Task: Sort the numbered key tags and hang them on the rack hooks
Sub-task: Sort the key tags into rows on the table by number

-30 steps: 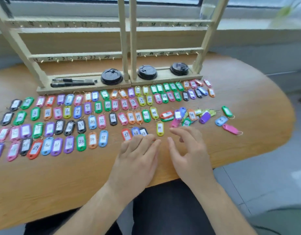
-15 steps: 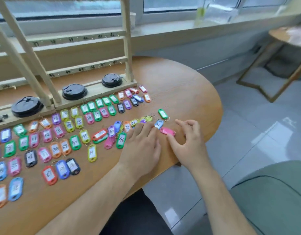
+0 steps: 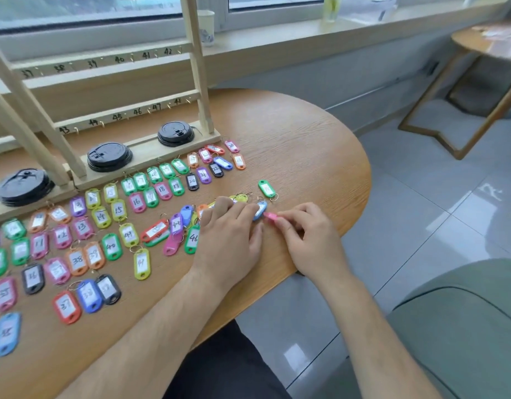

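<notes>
Tags [image 3: 76,262] lay number-up in loose rows on the table [image 3: 306,145], covering its 9 o'clock side. Nearest the camera was red 37 [image 3: 66,307], at 7 o'clock in the spread.

Left hand [image 3: 228,234] rested palm-down with fingers straight, flat on an unsorted pile [image 3: 176,226] of tags and gripping nothing. The pile spilled out at that hand's 9 o'clock, green 46 [image 3: 193,239] readable in it.

Right hand [image 3: 309,234] sat just beside the left, at its 3 o'clock. Its fingers were curled and pinched a pink tag [image 3: 270,216] at the fingertips; only the tag's end showed. That end pointed to 10 o'clock, at a light-blue tag [image 3: 261,210] by the left fingertips. Couldn't tell whether the two touched.

A lone green tag [image 3: 267,188] lay at 12 o'clock of the hands, apart from the pile.

Further back, sorted rows ran up to the rack [image 3: 196,82] base, 16 to 24 mostly readable. Black lids [image 3: 109,156] sat in three stacks on the base. The rack stood upright at the table's 11 o'clock, with rails marked 37–42 and 43–48 and small hooks [image 3: 102,124] by the numbers.

Paper cup [image 3: 206,27] stood on the sill [image 3: 277,36] behind the rack. Side table [image 3: 437,90] was at 2 o'clock, grey-green chair [image 3: 464,326] at 4 o'clock.
</notes>
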